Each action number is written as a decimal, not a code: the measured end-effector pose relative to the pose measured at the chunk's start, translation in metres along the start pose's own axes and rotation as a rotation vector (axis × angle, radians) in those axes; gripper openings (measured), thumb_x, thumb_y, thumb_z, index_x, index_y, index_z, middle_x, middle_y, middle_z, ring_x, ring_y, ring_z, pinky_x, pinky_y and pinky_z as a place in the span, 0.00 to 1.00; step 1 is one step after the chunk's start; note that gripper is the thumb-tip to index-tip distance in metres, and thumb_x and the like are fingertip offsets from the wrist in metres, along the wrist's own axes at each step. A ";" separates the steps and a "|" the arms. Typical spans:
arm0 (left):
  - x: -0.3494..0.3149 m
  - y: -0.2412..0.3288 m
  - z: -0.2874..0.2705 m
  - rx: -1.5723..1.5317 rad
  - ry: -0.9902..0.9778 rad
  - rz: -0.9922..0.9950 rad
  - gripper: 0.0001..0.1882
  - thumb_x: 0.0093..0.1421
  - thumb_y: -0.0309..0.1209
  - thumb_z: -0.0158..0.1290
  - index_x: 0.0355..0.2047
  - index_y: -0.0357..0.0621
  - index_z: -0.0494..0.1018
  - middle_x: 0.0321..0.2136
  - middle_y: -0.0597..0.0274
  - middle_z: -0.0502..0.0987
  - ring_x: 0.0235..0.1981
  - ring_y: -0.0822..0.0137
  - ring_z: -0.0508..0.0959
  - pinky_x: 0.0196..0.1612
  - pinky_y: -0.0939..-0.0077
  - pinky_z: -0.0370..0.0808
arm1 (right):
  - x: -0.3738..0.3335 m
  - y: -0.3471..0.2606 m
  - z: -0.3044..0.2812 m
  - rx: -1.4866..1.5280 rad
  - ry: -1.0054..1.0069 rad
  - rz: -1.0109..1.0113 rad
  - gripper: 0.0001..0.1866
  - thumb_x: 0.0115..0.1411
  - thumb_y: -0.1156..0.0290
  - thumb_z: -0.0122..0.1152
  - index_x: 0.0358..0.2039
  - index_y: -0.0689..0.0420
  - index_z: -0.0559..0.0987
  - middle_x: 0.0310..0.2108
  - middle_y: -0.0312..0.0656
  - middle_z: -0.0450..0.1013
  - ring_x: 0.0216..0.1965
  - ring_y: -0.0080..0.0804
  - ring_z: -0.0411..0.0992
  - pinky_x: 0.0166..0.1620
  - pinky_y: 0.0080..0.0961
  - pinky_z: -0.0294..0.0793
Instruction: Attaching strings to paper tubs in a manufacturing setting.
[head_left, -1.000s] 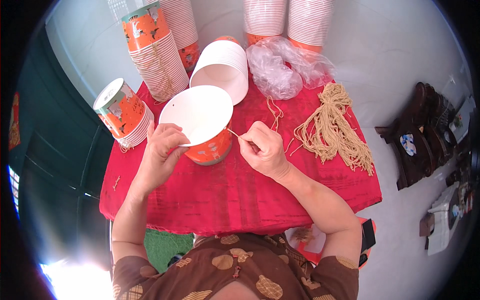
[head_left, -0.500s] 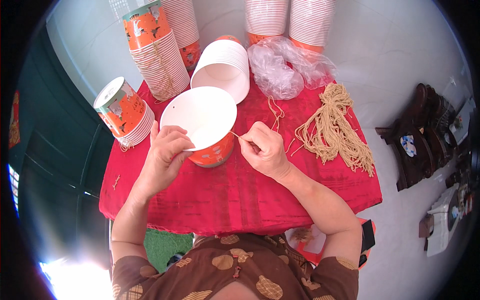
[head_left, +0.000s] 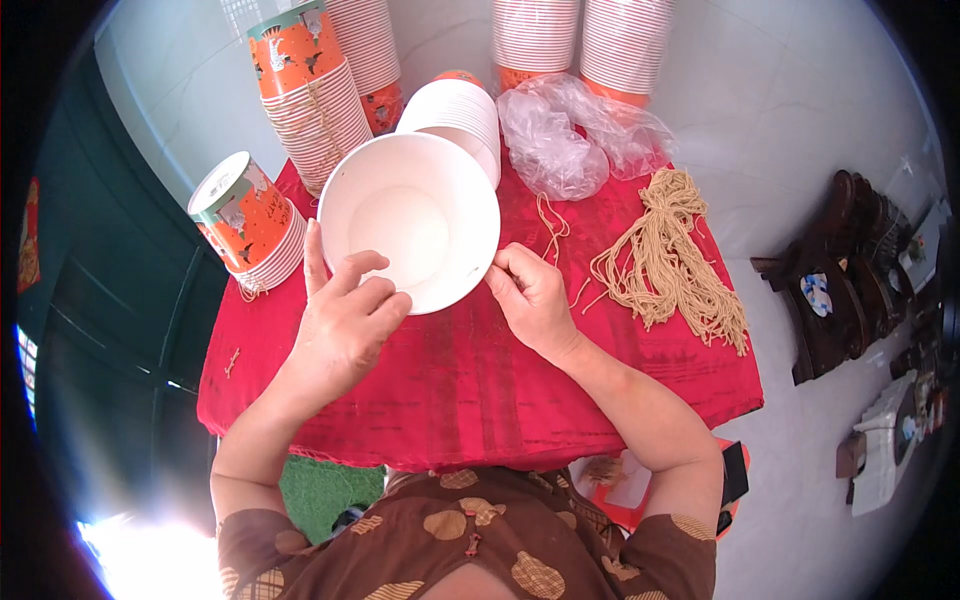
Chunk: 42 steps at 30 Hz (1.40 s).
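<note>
A white-lined paper bucket (head_left: 405, 220) is tilted with its wide mouth toward me over the front of the red-covered table. My left hand (head_left: 350, 315) is at its lower left rim, fingers spread; one finger runs up along the outside while others reach over the mouth. At the lower right rim my right hand (head_left: 532, 302) is closed in a pinch, close to a small dark hole in the bucket wall. The twine it pinched is now hidden by the fingers and rim.
A bundle of tan twine (head_left: 675, 260) lies at right, near a loose strand (head_left: 552, 225) and a crumpled clear plastic bag (head_left: 560, 140). Behind the bucket lie nested buckets (head_left: 455, 110). Orange bucket stacks (head_left: 315, 110) stand at back; a shorter stack (head_left: 250, 220) stands left.
The bucket has tipped, turning its mouth toward me and showing its inside. My left hand's fingers have loosened and spread at the rim. My right hand has come up against the rim.
</note>
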<state>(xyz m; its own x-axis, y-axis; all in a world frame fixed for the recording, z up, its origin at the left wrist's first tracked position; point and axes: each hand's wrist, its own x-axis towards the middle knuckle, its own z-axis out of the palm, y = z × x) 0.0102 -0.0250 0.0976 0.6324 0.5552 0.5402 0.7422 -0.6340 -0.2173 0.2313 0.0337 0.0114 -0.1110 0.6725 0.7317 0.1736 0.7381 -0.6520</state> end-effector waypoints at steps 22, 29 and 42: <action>0.001 0.013 0.030 -0.142 -0.061 0.080 0.15 0.49 0.28 0.60 0.38 0.38 0.74 0.34 0.58 0.72 0.54 0.54 0.68 0.62 0.30 0.53 | -0.015 0.016 0.013 0.524 0.004 0.829 0.12 0.63 0.70 0.57 0.22 0.58 0.74 0.18 0.28 0.65 0.17 0.11 0.57 0.19 0.13 0.52; 0.011 0.019 0.066 -0.101 -0.064 -0.081 0.22 0.52 0.22 0.54 0.49 0.31 0.67 0.37 0.49 0.73 0.41 0.50 0.74 0.54 0.52 0.69 | -0.018 0.011 0.017 0.369 -0.013 0.763 0.12 0.63 0.71 0.58 0.21 0.58 0.75 0.19 0.29 0.67 0.18 0.11 0.59 0.19 0.13 0.54; 0.004 0.013 0.102 -0.264 -0.063 -0.196 0.03 0.47 0.21 0.51 0.25 0.37 0.70 0.24 0.52 0.72 0.29 0.52 0.76 0.34 0.60 0.75 | -0.017 0.005 0.020 0.189 -0.138 0.719 0.14 0.61 0.73 0.57 0.20 0.65 0.75 0.16 0.34 0.71 0.20 0.15 0.65 0.23 0.22 0.63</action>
<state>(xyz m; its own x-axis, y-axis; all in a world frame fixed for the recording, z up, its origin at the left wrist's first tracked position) 0.0449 0.0242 0.0138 0.5016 0.7077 0.4975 0.7735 -0.6244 0.1083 0.2141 0.0272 -0.0088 -0.1580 0.9834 0.0897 0.0799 0.1033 -0.9914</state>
